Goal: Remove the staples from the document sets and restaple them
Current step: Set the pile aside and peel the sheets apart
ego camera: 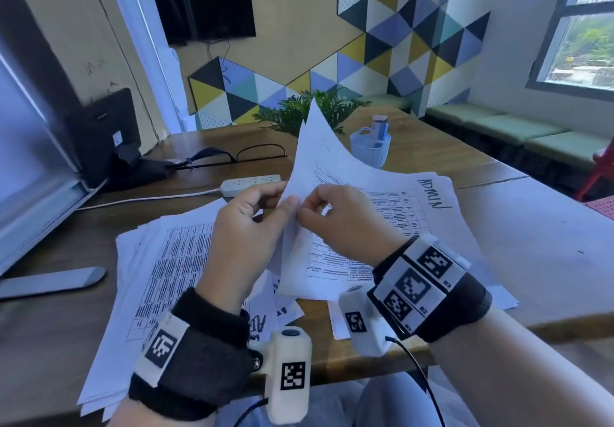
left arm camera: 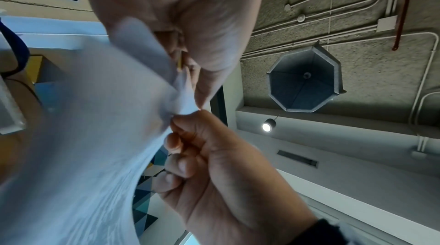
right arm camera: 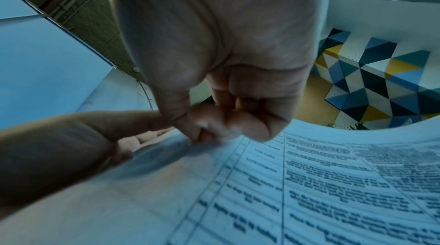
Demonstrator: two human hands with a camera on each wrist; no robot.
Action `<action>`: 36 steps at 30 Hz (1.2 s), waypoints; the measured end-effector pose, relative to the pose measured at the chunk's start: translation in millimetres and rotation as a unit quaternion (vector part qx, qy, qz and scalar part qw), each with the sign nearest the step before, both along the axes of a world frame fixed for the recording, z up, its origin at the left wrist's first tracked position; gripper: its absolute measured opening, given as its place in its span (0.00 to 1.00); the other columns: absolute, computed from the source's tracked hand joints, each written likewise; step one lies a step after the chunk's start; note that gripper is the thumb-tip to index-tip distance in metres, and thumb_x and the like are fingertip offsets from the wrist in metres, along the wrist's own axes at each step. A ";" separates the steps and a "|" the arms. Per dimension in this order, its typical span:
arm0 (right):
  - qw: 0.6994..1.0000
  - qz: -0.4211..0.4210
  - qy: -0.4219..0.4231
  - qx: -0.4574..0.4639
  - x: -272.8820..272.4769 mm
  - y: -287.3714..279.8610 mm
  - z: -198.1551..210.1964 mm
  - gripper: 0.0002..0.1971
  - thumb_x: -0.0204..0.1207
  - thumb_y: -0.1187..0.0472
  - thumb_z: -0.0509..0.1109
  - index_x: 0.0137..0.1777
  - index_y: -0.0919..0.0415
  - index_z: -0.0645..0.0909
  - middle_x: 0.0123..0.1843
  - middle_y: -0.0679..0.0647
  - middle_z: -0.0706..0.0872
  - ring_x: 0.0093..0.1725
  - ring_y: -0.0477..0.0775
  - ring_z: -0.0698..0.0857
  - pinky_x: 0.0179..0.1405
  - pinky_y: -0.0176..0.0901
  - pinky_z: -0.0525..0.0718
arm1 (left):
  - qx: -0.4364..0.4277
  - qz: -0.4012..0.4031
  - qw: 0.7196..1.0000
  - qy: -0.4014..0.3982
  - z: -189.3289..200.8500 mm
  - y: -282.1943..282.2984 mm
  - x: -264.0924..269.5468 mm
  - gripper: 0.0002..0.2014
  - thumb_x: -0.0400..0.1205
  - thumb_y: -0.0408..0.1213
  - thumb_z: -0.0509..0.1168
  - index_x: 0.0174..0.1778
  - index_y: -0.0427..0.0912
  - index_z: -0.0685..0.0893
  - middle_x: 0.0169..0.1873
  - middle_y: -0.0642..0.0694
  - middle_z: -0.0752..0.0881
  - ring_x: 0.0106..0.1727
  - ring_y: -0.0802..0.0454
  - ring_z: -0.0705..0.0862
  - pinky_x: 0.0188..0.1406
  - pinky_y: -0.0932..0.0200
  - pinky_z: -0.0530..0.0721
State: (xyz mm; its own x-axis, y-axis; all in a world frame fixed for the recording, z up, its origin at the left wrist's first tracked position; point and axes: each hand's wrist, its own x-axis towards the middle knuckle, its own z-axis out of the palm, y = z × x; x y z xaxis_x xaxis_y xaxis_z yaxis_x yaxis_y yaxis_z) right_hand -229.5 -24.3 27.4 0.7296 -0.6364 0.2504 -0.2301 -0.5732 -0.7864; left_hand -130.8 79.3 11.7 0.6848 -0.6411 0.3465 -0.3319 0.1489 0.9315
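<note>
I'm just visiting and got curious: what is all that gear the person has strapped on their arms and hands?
Both hands are bare. The left hand has a black fabric wrist strap with a white square-code tag and a white boxy camera unit, also coded, with a thin black cable. The right hand has a black strap under a white plate with three square codes, plus its own white unit and cable.

Triangle-patterned wall panels [ego camera: 415, 27], window [ego camera: 578, 27] right, wooden table [ego camera: 448, 147].
</note>
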 end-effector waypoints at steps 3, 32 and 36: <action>1.000 0.006 0.007 0.001 -2.0 -2.4 -1.0 0.07 0.77 0.57 0.66 0.44 0.60 0.80 0.36 0.50 0.82 0.31 0.46 0.77 0.30 0.33 0.75 | 0.023 -0.025 0.999 0.018 -5.4 5.4 -4.3 0.09 0.80 0.37 0.70 0.55 0.50 0.89 0.45 0.55 0.93 0.46 0.56 0.91 0.41 0.58 0.88; 0.996 0.017 -0.085 -0.027 -1.5 -5.7 -3.8 0.04 0.74 0.66 0.67 0.40 0.67 0.77 0.33 0.66 0.84 0.26 0.46 0.86 0.27 0.32 0.76 | 0.041 0.023 0.998 -0.044 5.8 -4.3 -6.2 0.11 0.78 0.31 0.69 0.48 0.53 0.90 0.36 0.65 0.90 0.35 0.67 0.85 0.32 0.74 0.81; 0.995 0.005 -0.096 -0.029 -0.7 -12.3 -3.5 0.05 0.74 0.66 0.67 0.40 0.69 0.77 0.33 0.69 0.85 0.27 0.49 0.87 0.29 0.37 0.78 | 0.026 0.015 0.998 -0.054 10.0 -12.1 -7.8 0.13 0.77 0.32 0.70 0.42 0.59 0.88 0.36 0.62 0.90 0.36 0.69 0.84 0.34 0.73 0.81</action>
